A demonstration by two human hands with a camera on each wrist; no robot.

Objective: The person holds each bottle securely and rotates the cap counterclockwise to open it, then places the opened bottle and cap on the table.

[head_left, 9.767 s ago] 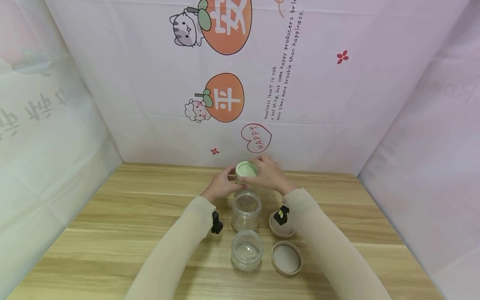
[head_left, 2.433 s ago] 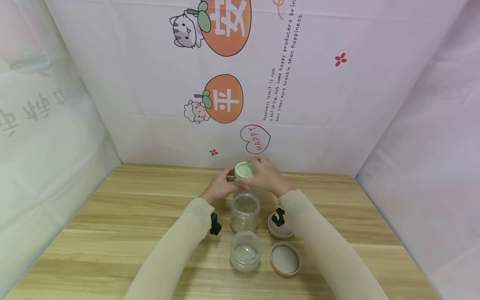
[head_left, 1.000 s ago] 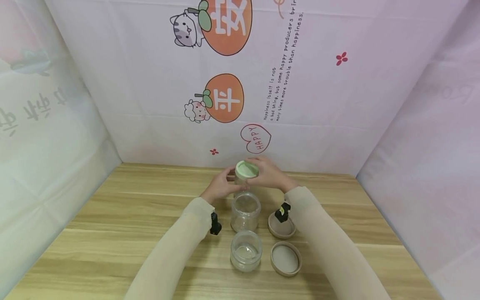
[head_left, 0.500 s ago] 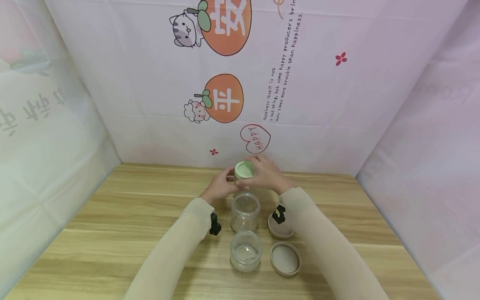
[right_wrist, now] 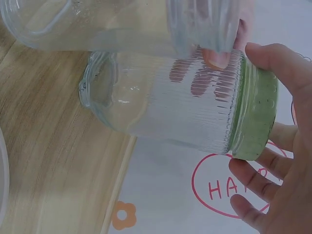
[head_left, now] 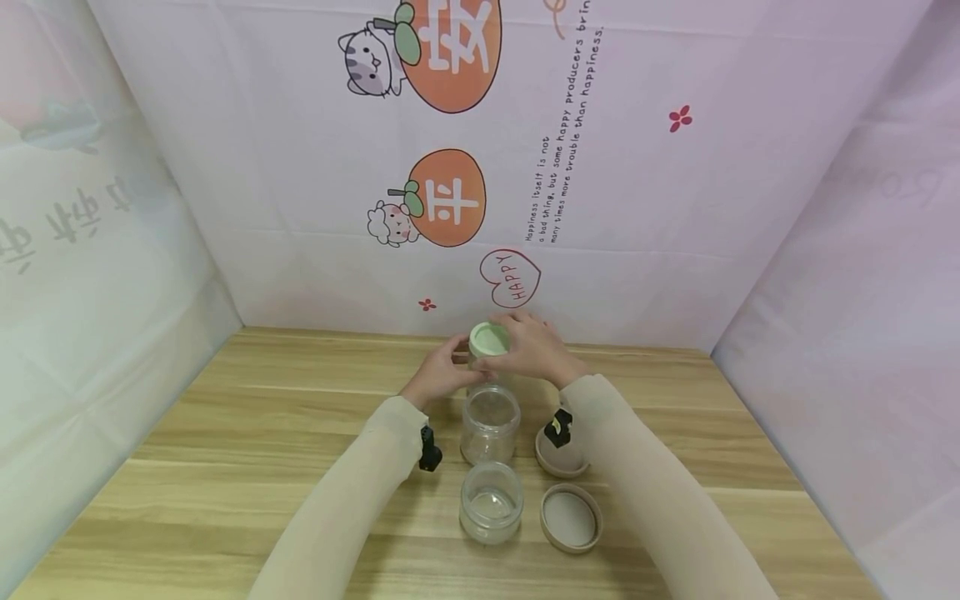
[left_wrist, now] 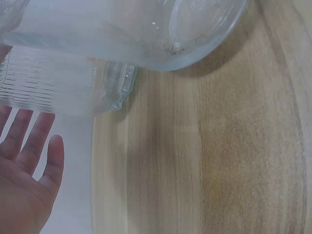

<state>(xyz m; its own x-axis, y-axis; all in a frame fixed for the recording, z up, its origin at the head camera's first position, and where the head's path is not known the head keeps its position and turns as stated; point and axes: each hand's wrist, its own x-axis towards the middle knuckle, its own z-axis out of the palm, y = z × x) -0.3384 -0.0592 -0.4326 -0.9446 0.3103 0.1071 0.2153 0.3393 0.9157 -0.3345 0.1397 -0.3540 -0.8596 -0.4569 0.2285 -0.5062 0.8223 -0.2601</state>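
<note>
At the table's back, in the head view, my left hand (head_left: 438, 375) holds a ribbed clear glass jar (right_wrist: 161, 105) around its side. Its fingers show through the glass in the right wrist view. My right hand (head_left: 534, 350) grips the rim of the green lid (right_wrist: 258, 114) that sits on the jar's mouth, thumb on one side and fingers on the other. Right in front of it stands an open clear jar (head_left: 491, 437). A second open jar (head_left: 491, 521) stands nearer, seemingly shorter. Whether the lid sits fully down cannot be made out.
Two round beige lids, a nearer lid (head_left: 571, 518) and a farther lid (head_left: 561, 458), lie inside-up right of the open jars, the farther partly under the right sleeve. The wooden table (head_left: 262, 467) meets a printed white back wall (head_left: 315, 275) just behind the hands.
My right hand has turned back and forth around the green lid, its wrist shifting right and then left again. My left hand keeps its hold on the jar. The open jars and beige lids stay put.
</note>
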